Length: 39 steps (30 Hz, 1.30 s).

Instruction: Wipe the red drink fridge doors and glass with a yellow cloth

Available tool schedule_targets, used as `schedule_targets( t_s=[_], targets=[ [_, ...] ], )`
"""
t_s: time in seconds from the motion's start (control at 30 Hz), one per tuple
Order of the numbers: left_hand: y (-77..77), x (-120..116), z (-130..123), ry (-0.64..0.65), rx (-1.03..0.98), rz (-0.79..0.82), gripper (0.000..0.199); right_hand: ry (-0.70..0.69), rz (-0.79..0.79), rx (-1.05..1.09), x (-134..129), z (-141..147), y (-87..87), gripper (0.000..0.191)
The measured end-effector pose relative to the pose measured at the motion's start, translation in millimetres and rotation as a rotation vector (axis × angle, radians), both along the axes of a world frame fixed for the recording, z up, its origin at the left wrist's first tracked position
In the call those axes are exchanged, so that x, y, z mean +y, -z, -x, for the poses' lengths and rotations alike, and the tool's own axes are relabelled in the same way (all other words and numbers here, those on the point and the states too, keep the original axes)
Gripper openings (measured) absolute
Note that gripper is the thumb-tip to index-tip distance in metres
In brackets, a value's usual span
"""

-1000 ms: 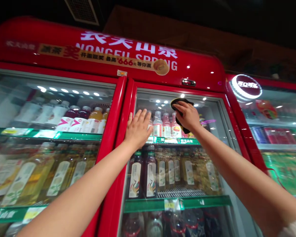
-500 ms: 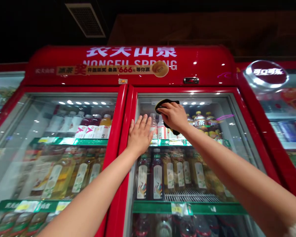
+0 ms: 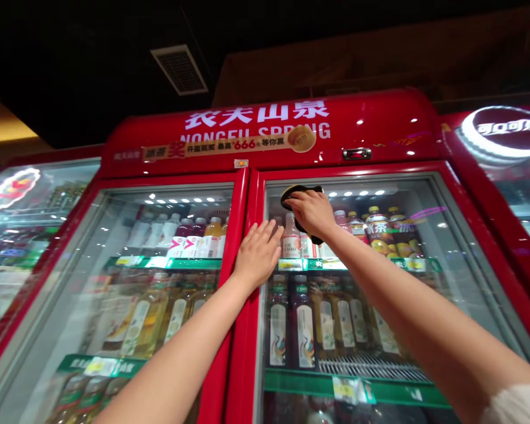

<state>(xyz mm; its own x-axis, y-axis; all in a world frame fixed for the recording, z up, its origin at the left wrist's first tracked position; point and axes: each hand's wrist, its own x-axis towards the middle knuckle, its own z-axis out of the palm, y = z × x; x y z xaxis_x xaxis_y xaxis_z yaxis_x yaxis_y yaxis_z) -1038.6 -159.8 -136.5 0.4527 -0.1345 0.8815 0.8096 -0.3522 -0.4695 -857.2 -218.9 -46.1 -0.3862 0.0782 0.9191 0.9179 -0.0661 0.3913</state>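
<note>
Door frame (image 3: 244, 359) glossy; glass (image 3: 448, 250) smooth; cloth (image 3: 317, 239) matt.

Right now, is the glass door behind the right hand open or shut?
Shut: its red top frame sits close beneath the header, in line with the left door.

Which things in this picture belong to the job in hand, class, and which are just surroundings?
Part of the job:
- right hand, holding the cloth
- dark cloth, up at the glass
- right-hand cooler door
- left hand, spread at that door's left side

Just surroundings:
- bottled drinks behind glass
- promotional strip
- ceiling vent
- round lit sign
</note>
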Motion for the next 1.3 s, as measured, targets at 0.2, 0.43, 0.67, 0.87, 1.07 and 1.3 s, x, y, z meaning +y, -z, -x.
schedule_targets(
  t_s=[0.2,0.43,0.67,0.87,1.07,1.3],
  targets=[
    [9.0,11.1,1.9,0.045,-0.076,0.0,0.05,-0.056,-0.202,0.264,13.9,2.0,-17.3,0.044],
    [18.6,9.2,0.2,0.063,-0.12,0.033,0.053,-0.038,0.011,-0.026,25.6,41.6,-29.9,0.04],
    [27.8,11.4,-0.7,0.105,-0.155,0.036,0.06,0.029,-0.006,-0.04,22.9,48.6,-25.4,0.045],
    [28.5,12.5,-1.1,0.127,-0.157,0.03,0.062,0.027,0.027,-0.028,24.7,55.2,-27.3,0.047],
    [28.9,13.2,-1.3,0.135,-0.163,0.028,0.067,0.046,0.046,-0.094,22.3,51.7,-26.0,0.045],
    [28.8,13.5,1.3,0.189,-0.177,0.02,0.069,0.008,0.054,-0.138,23.1,50.7,-25.0,0.042]
  ],
)
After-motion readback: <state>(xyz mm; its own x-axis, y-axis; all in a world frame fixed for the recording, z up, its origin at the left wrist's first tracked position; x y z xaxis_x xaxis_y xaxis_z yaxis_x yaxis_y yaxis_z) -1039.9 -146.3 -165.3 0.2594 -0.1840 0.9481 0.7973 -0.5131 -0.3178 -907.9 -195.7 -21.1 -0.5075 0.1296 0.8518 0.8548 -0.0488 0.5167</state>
